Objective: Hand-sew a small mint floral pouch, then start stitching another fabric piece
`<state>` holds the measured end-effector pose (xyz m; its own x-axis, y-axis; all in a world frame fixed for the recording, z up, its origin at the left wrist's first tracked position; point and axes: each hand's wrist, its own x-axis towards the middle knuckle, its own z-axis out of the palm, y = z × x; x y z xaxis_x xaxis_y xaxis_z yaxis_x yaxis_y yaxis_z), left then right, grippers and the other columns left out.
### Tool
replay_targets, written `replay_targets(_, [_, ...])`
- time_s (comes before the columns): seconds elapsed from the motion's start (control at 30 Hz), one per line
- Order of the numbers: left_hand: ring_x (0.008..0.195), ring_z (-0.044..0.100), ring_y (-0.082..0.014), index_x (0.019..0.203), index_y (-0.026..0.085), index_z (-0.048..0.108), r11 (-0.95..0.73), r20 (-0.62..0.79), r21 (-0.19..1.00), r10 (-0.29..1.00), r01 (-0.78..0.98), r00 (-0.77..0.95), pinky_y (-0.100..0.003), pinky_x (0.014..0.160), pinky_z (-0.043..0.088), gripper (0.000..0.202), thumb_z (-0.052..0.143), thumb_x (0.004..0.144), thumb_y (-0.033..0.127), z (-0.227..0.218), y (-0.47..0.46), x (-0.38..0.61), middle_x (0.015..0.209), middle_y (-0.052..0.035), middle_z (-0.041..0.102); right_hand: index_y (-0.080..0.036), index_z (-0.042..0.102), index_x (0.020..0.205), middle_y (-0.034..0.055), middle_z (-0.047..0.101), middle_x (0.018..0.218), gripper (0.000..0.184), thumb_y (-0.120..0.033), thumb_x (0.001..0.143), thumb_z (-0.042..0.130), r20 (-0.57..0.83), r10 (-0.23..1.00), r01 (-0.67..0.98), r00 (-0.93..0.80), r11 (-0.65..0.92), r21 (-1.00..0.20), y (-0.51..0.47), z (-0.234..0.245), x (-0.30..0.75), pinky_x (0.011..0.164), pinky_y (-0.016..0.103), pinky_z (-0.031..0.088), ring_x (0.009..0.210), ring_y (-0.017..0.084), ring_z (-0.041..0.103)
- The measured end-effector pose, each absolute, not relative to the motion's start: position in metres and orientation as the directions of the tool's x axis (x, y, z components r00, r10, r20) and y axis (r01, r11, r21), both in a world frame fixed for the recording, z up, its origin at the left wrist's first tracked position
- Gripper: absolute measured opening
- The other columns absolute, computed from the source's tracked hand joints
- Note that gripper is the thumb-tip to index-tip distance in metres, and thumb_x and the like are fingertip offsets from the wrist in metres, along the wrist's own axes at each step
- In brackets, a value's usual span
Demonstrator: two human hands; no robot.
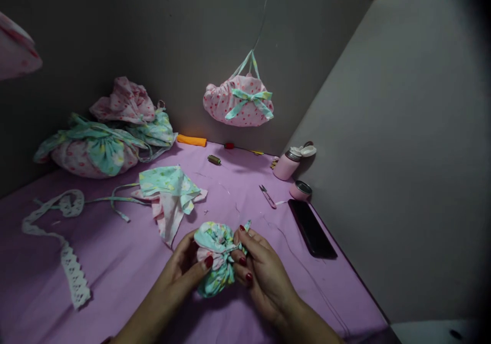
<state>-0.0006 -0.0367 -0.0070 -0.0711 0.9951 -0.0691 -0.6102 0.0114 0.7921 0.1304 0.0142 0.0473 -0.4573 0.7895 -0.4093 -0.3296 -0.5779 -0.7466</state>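
In the head view a gathered mint-green floral and pink fabric bundle (215, 283) is held above the table's front part. My left hand (184, 275) grips its left side, thumb pressed on the pink patch. With bent fingers, my right hand (266, 267) pinches a narrow fabric tie (245, 230) at the bundle's right side. The tie leads back into the gathers, where folds and fingers hide part of it. A long thread (303, 264) runs over the purple cloth right of my right hand. Flat mint and pink fabric pieces (169, 188) lie beyond my left hand.
White lace trim (72, 277) lies left, finished fabric pouches (95, 149) behind. A pink dotted pouch (245, 103) hangs at the wall. Thread snips (267, 196), a phone (311, 229), a pink bottle (287, 166), its lid (300, 190) and a thread spool (214, 159) are further back.
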Motion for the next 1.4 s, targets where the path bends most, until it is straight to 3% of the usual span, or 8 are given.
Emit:
replay_targets(0.13, [0.104, 0.057, -0.0276, 0.112, 0.020, 0.055, 0.027, -0.019, 0.826, 1.000, -0.562, 0.020, -0.036, 0.084, 0.046, 0.040, 0.069, 0.076, 0.028, -0.008, -0.036, -0.005, 0.113, -0.0113, 0.062, -0.019, 0.040, 0.070, -0.0106, 0.042, 0.045, 0.046, -0.044, 0.060, 0.077, -0.446, 0.758, -0.315, -0.476, -0.621, -0.718, 0.012, 0.050, 0.131, 0.034, 0.014, 0.009, 0.031, -0.002, 0.023])
replay_targets(0.33, [0.095, 0.060, -0.0245, 0.112, 0.019, 0.054, 0.093, -0.029, 0.867, 0.990, -0.490, 0.137, -0.037, 0.083, 0.046, 0.040, 0.070, 0.075, 0.024, 0.002, -0.035, -0.008, 0.107, -0.0103, 0.064, -0.019, 0.040, 0.072, -0.0118, 0.042, 0.043, 0.047, -0.039, 0.057, 0.080, -0.502, 0.715, -0.351, -0.487, -0.686, -0.637, 0.010, 0.053, 0.136, 0.033, 0.013, 0.008, 0.030, -0.002, 0.022])
replay_targets(0.5, [0.083, 0.060, -0.0217, 0.102, 0.018, 0.060, 0.090, -0.086, 0.942, 0.996, -0.322, 0.028, -0.032, 0.076, 0.046, 0.036, 0.069, 0.067, 0.013, 0.003, -0.035, -0.006, 0.091, -0.0064, 0.067, -0.020, 0.039, 0.071, -0.0116, 0.042, 0.043, 0.046, -0.036, 0.058, 0.080, -0.539, 0.620, -0.323, -0.570, -0.772, -0.547, 0.007, 0.048, 0.135, 0.033, 0.013, 0.007, 0.030, -0.002, 0.022])
replay_targets(0.8, [0.093, 0.062, -0.0282, 0.110, 0.019, 0.058, 0.263, -0.136, 0.702, 0.962, -0.662, 0.237, -0.040, 0.082, 0.046, 0.059, 0.083, 0.057, 0.026, 0.000, -0.043, -0.003, 0.095, -0.0099, 0.068, -0.019, 0.042, 0.071, -0.0108, 0.042, 0.041, 0.042, -0.034, 0.061, 0.079, -0.560, 0.542, -0.287, -0.627, -0.828, -0.481, 0.011, 0.049, 0.140, 0.033, 0.013, 0.006, 0.029, -0.002, 0.021])
replay_targets(1.03, [0.083, 0.064, -0.0255, 0.101, 0.018, 0.062, 0.202, -0.200, 0.826, 0.978, -0.526, 0.060, -0.036, 0.077, 0.048, 0.039, 0.077, 0.066, 0.025, -0.001, -0.039, 0.009, 0.088, -0.0070, 0.070, -0.019, 0.040, 0.071, -0.0110, 0.044, 0.044, 0.048, -0.039, 0.057, 0.082, -0.519, 0.689, -0.350, -0.506, -0.714, -0.607, 0.000, 0.049, 0.129, 0.033, 0.013, 0.007, 0.030, -0.002, 0.023])
replay_targets(1.2, [0.079, 0.062, -0.0215, 0.102, 0.019, 0.058, 0.144, -0.223, 0.767, 0.973, -0.625, -0.049, -0.031, 0.068, 0.049, 0.042, 0.075, 0.068, 0.038, -0.008, -0.041, 0.005, 0.093, -0.0082, 0.066, -0.020, 0.040, 0.071, -0.0106, 0.043, 0.046, 0.049, -0.041, 0.058, 0.081, -0.421, 0.823, -0.462, -0.381, -0.564, -0.684, 0.004, 0.055, 0.130, 0.034, 0.014, 0.013, 0.033, -0.001, 0.026])
replay_targets(1.3, [0.063, 0.056, -0.0165, 0.091, 0.022, 0.058, 0.175, -0.315, 0.804, 0.936, -0.568, -0.159, -0.025, 0.052, 0.046, 0.035, 0.068, 0.073, 0.049, -0.008, -0.046, 0.000, 0.075, -0.0018, 0.061, -0.020, 0.041, 0.072, -0.0099, 0.043, 0.049, 0.049, -0.045, 0.059, 0.080, -0.369, 0.882, -0.511, -0.291, -0.470, -0.719, 0.008, 0.054, 0.131, 0.036, 0.014, 0.015, 0.036, 0.001, 0.027])
replay_targets(1.4, [0.050, 0.047, -0.0120, 0.073, 0.020, 0.057, 0.184, -0.282, 0.864, 0.948, -0.470, -0.147, -0.021, 0.045, 0.038, 0.034, 0.077, 0.063, 0.046, -0.006, -0.048, -0.002, 0.060, 0.0036, 0.054, -0.020, 0.042, 0.073, -0.0091, 0.043, 0.051, 0.045, -0.045, 0.062, 0.079, -0.364, 0.888, -0.511, -0.281, -0.460, -0.726, 0.008, 0.049, 0.129, 0.037, 0.014, 0.016, 0.038, 0.001, 0.027])
